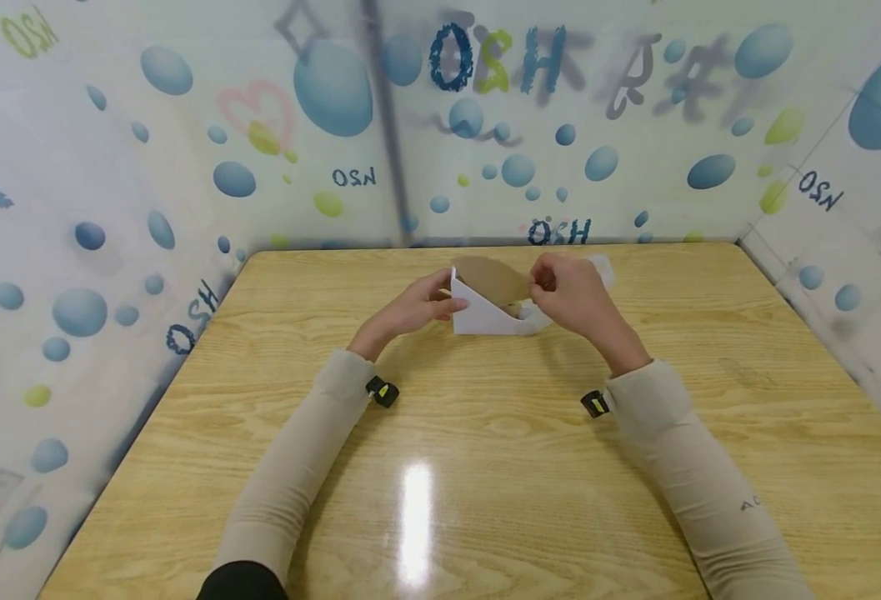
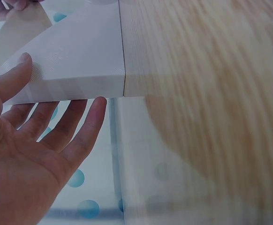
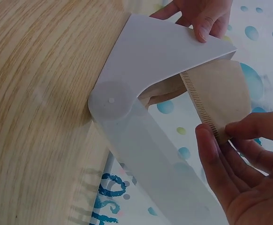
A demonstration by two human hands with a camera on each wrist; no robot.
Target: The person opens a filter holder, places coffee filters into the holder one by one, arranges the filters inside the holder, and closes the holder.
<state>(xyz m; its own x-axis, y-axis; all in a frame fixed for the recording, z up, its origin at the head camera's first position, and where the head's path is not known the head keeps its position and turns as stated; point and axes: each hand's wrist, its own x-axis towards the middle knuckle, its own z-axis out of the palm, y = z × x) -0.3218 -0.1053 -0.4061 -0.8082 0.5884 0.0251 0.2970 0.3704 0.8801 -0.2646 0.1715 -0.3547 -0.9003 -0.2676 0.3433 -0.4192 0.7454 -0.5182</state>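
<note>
A white filter box (image 1: 481, 318) stands on the table, its slanted top uncovered. My left hand (image 1: 413, 304) steadies its left end, thumb on the near side and fingers on the end and far side, as the left wrist view shows. From the box rises a brown paper coffee filter (image 3: 221, 86) with a crimped edge. Thumb and fingertips of my right hand (image 1: 573, 293) pinch the filter's corner. More brown filters (image 3: 164, 91) show inside the box. The translucent lid (image 3: 160, 159) is swung back on its round hinge, partly hidden behind my right hand in the head view.
The wooden table (image 1: 485, 417) extends on every side of the box. Behind it hangs a pale backdrop (image 1: 440, 167) with blue dots and lettering, close to the table's far edge. Small black wrist devices (image 1: 383, 392) sit at both cuffs.
</note>
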